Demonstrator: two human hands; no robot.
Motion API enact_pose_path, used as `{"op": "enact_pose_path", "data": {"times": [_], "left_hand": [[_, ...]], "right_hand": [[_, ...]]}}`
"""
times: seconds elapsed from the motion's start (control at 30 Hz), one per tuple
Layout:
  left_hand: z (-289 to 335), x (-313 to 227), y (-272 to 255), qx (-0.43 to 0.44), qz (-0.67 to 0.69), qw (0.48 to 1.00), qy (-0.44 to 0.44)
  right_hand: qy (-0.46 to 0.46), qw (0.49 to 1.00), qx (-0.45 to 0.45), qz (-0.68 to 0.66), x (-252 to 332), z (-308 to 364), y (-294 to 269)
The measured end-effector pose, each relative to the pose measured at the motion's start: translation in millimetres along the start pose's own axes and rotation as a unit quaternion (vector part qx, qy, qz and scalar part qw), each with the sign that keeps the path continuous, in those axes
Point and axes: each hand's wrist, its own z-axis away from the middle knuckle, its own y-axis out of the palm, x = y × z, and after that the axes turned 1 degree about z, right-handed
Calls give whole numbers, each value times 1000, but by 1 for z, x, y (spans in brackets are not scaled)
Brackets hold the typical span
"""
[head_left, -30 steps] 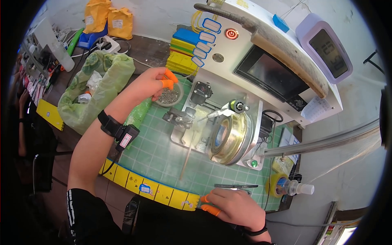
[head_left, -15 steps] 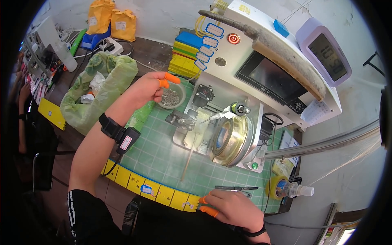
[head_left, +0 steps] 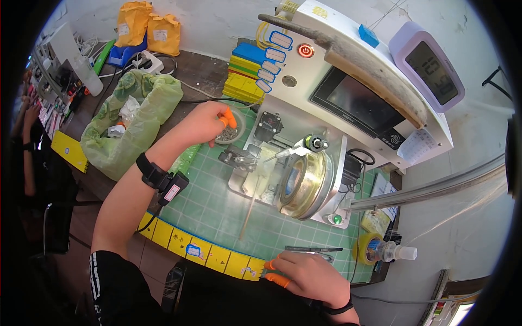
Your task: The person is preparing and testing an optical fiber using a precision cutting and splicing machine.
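Observation:
My left hand (head_left: 204, 124) reaches over a round grey bowl (head_left: 240, 120) of small metal pieces. Its orange-capped thumb and forefinger are pinched together above the pieces; anything between the tips is too small to name. My right hand (head_left: 314, 276) rests at the table's near edge, by the end of a yellow strip (head_left: 220, 259). Its orange-capped fingers are bent closed, and what they hold, if anything, is hidden. Just beyond its knuckles lie dark tweezers (head_left: 314, 249) on the green mat (head_left: 209, 201).
A white machine (head_left: 348, 60) with a screen and a wire spool (head_left: 307, 185) stands ahead. A thin stick (head_left: 249, 214) extends from its base toward me. A bin lined with a green bag (head_left: 100, 138) is at left. A bottle (head_left: 399, 253) and yellow tape roll (head_left: 371, 248) are at right.
My left hand has lowered into the bowl and its capped fingers have come together and now point down. My right hand has stayed nearly in place. The whole view has shifted slightly.

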Motion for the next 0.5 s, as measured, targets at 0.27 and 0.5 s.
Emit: {"op": "enact_pose_path", "data": {"times": [0.27,0.5], "left_hand": [[1,11,3,-17,-322,933,160],[-4,9,6,6,-412,907,84]], "right_hand": [[0,1000,4,-3,-3,0,1],[2,1000,7,1,-3,-1,2]]}}
